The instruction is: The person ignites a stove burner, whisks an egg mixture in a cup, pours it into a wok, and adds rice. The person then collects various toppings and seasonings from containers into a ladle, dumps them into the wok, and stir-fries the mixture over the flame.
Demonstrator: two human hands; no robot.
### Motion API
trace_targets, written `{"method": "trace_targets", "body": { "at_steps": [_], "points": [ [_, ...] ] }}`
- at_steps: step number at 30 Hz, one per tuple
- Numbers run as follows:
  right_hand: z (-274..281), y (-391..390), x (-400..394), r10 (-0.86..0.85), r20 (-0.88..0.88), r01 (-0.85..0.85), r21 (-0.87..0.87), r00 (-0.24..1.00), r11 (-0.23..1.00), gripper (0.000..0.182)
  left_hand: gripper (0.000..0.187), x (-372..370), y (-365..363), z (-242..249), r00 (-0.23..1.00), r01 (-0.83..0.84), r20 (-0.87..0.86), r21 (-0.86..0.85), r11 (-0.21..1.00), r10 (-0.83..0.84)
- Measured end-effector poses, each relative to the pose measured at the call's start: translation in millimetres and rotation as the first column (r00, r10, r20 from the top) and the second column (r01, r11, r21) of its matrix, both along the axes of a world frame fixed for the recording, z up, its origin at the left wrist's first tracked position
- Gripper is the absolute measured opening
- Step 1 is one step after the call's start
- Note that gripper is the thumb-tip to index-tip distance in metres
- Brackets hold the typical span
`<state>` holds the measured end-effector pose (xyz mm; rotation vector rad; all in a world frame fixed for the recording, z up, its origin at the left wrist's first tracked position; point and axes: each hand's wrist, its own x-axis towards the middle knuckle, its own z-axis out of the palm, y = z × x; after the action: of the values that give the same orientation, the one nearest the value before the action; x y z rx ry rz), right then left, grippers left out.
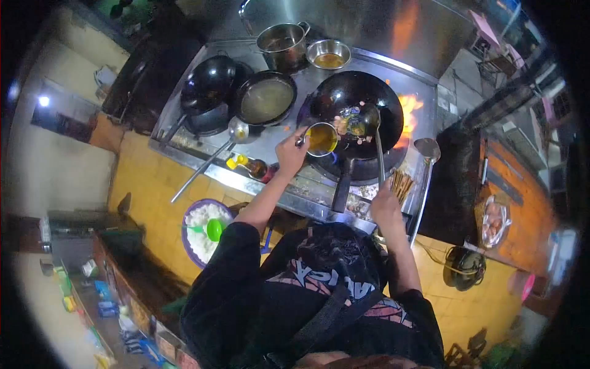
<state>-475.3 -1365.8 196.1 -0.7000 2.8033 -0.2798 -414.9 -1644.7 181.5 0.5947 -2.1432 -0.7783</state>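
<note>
My left hand (pixel 291 151) is closed on a metal mug (pixel 321 139) with yellow liquid in it, over the near left rim of a black wok (pixel 326 92). Pale pinkish pieces of food (pixel 361 138) lie scattered in the wok. Wrapped round a long handle, my right hand (pixel 387 211) holds a ladle (pixel 380 150). Its bowl rests inside the wok beside the food. The wok's dark handle (pixel 342 187) points toward me, between my two forearms.
Flames (pixel 410 114) rise along the wok's right side. A second ladle (pixel 238 130) lies by a pan of cloudy liquid (pixel 266 99). A steel pot (pixel 281 46) and a steel bowl (pixel 329 55) stand behind. Bottles (pixel 257 167) line the front edge; a purple basin (pixel 187 238) holds rice.
</note>
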Motion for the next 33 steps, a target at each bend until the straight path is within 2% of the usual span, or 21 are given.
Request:
{"method": "trace_targets", "body": {
  "at_steps": [2, 6, 7, 9, 11, 13, 16, 17, 18, 20, 22, 23, 24, 25, 26, 27, 28, 29, 31, 32, 33],
  "points": [
    [50, 7, -20, 0.182, 0.276, -0.173, -0.057, 0.944, 0.983, 0.036, 0.023, 16, 11, -7, 0.998, -0.058, 0.029, 0.039, 0.998, 0.057],
    [3, 21, -57, 0.17, 0.066, -0.163, -0.11, 0.983, 0.981, 0.041, 0.023, 60, 30, -79, 0.898, -0.32, 0.344, 0.083, 0.944, 0.274],
    [-5, 18, -49, 0.045, 0.121, -0.032, -0.104, 0.992, 0.994, 0.04, 0.024, 69, 39, -89, 0.944, -0.282, 0.199, 0.077, 0.956, 0.262],
    [-8, 25, -27, 0.142, -0.017, -0.143, -0.034, 0.99, 0.989, 0.04, 0.026, 81, 57, -102, 0.965, -0.263, 0.038, 0.063, 0.963, 0.261],
    [13, 25, -23, 0.247, -0.136, -0.243, 0.046, 0.959, 0.969, 0.041, 0.027, 97, 72, -112, 0.887, -0.358, 0.366, 0.161, 0.92, 0.282],
    [74, 27, -34, 0.354, 0.237, -0.37, 0.022, 0.904, 0.929, 0.043, 0.026, 101, 79, -115, 0.893, -0.36, 0.343, 0.157, 0.92, 0.291],
    [24, 37, -70, 0.268, 0.166, -0.252, -0.108, 0.949, 0.962, 0.045, 0.027, 108, 78, -125, 0.89, -0.347, 0.391, 0.242, 0.906, 0.237],
    [48, 25, -67, 0.087, 0.277, -0.103, 0.041, 0.957, 0.994, 0.046, 0.028, 107, 79, -115, 0.886, -0.332, 0.423, 0.292, 0.897, 0.191],
    [34, 27, -70, 0.105, 0.278, -0.121, 0.043, 0.955, 0.992, 0.046, 0.029, 108, 80, -109, 0.88, -0.32, 0.452, 0.34, 0.884, 0.144],
    [-4, 38, -70, 0.103, -0.029, -0.104, -0.046, 0.994, 0.994, 0.036, 0.029, 109, 82, -125, 0.905, -0.328, 0.362, 0.258, 0.909, 0.224],
    [39, 43, -51, 0.234, 0.017, -0.234, -0.025, 0.972, 0.972, 0.025, 0.032, 109, 90, -133, 0.956, -0.283, 0.08, 0.487, 0.826, 0.281],
    [53, 44, -42, 0.341, 0.005, -0.341, -0.003, 0.94, 0.94, 0.023, 0.038, 111, 100, -122, 0.918, -0.395, 0.151, 0.405, 0.824, 0.366],
    [52, 48, -45, 0.366, 0.191, -0.358, -0.072, 0.911, 0.931, 0.049, 0.044, 119, 107, -115, 0.932, -0.356, 0.092, 0.414, 0.838, 0.351],
    [9, 61, -53, 0.327, 0.135, -0.327, -0.02, 0.935, 0.945, 0.051, 0.05, 126, 114, -120, 0.918, -0.355, 0.067, 0.575, 0.737, 0.39],
    [-12, 60, -62, 0.346, 0.055, -0.329, -0.201, 0.937, 0.923, 0.05, 0.055, 132, 121, -100, 0.899, -0.402, 0.087, 0.549, 0.733, 0.428],
    [-4, 53, -57, 0.334, 0.154, -0.314, -0.142, 0.93, 0.939, 0.05, 0.059, 140, 130, -120, 0.849, -0.459, 0.054, 0.569, 0.683, 0.525],
    [-17, 47, -67, 0.501, 0.183, -0.515, 0.038, 0.846, 0.856, 0.05, 0.058, 151, 136, -135, 0.846, -0.395, -0.022, 0.643, 0.656, 0.532],
    [-37, 41, -72, 0.766, 0.258, -0.697, 0.642, 0.589, 0.32, 0.05, 0.054, 166, 148, -127, 0.824, -0.453, 0.018, 0.621, 0.64, 0.566],
    [-66, 44, -80, 0.598, 0.071, -0.589, 0.296, 0.799, 0.752, 0.05, 0.042, 213, 179, -95, 0.814, -0.463, 0.0, 0.603, 0.649, 0.581],
    [-57, -11, -48, 0.713, 0.054, -0.697, 0.275, 0.699, 0.663, 0.05, 0.035, 242, 193, -91, 0.775, -0.589, 0.105, 0.474, 0.654, 0.623],
    [-40, -71, -10, 0.792, 0.059, -0.782, 0.216, 0.608, 0.585, 0.051, 0.031, 266, 210, -97, 0.741, -0.602, 0.061, 0.503, 0.621, 0.668]
  ]
}}
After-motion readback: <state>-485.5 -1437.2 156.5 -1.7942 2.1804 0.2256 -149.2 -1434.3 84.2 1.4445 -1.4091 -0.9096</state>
